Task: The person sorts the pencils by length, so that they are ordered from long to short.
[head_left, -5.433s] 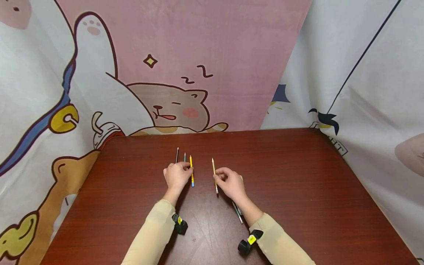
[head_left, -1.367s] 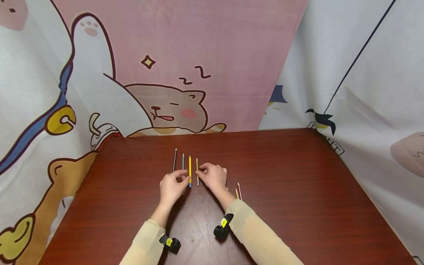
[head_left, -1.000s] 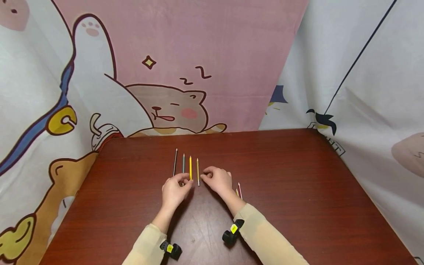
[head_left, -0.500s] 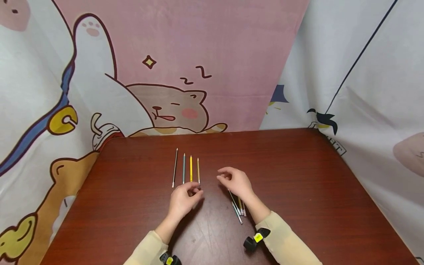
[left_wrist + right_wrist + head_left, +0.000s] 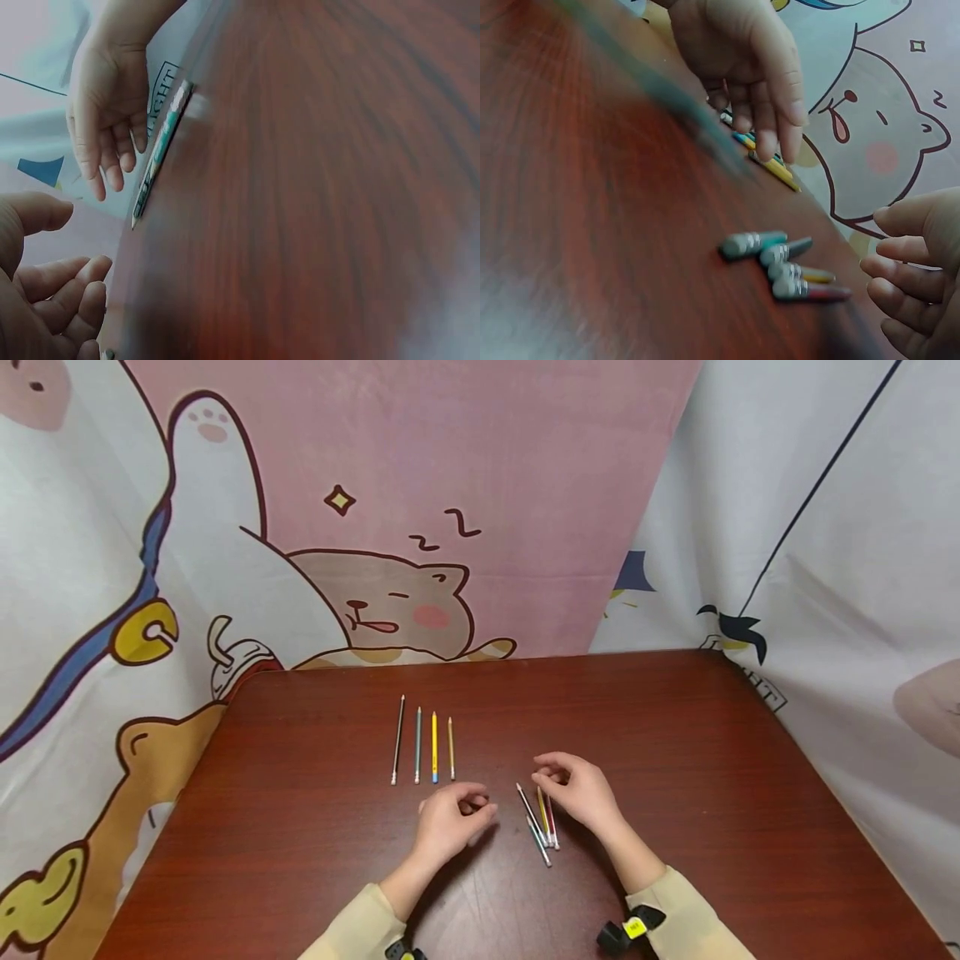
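My left hand, fingers loosely bent and holding nothing, hovers just in front of a row of pencils. From left to right lie a black pencil, a teal pencil, a yellow pencil and a thin gold pencil, tips pointing away. My right hand is at the far right side of a loose pencil pile, thumb and fingers apart and nothing between them. That pile has a green pencil, a dark pencil, a yellow-striped pencil and a red pencil.
The brown wooden table reaches back to a hanging cloth printed with cartoon animals. Black cameras are strapped to both wrists.
The right hand carried the gold pencil left to the row's right end and let it go. It then moved right to the pile; the left hand moved right and nearer, off the row.
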